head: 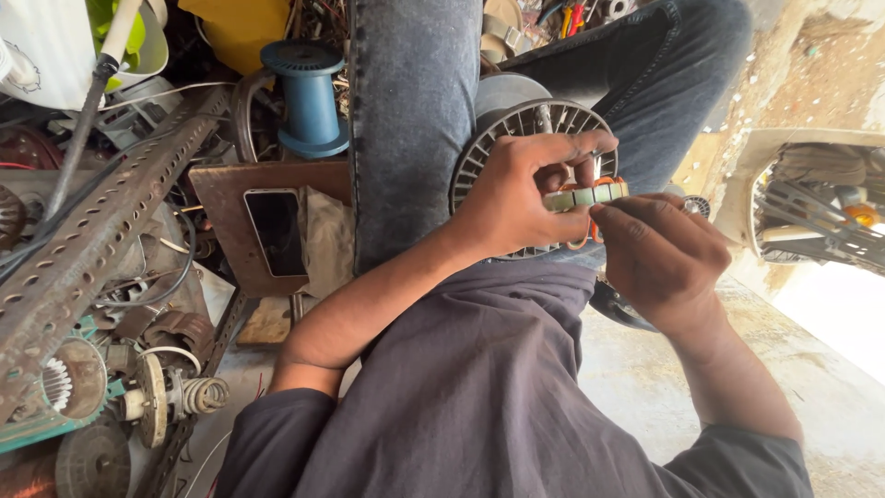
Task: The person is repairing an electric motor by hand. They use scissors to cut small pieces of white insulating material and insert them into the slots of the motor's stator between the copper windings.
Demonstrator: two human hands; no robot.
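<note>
Stator strip [590,195], pale green w/ orange wire at its far end, sits pinched between both hands just in front of the finned motor housing [525,138], which rests on my lap against the jeans [410,120].

Head view only:
- Long axis of strip runs approx. left-right, slightly tilted up toward R side.
- L hand [521,198]: fingers curled closed, thumb + fingertips clamping strip's L end; overlaps the housing fins.
- R hand [659,254]: closed in a pinch, thumb on strip's R end from below.
- Both hands touching strip; L hand covers more of it, so I rate L nearer/dominant.
- Orange wire partly hidden behind fingers; can't tell routing.

Periphery: phone [275,232] on brown board, blue spool [309,97], perforated angle bar [101,231], all well apart to the L.
</note>
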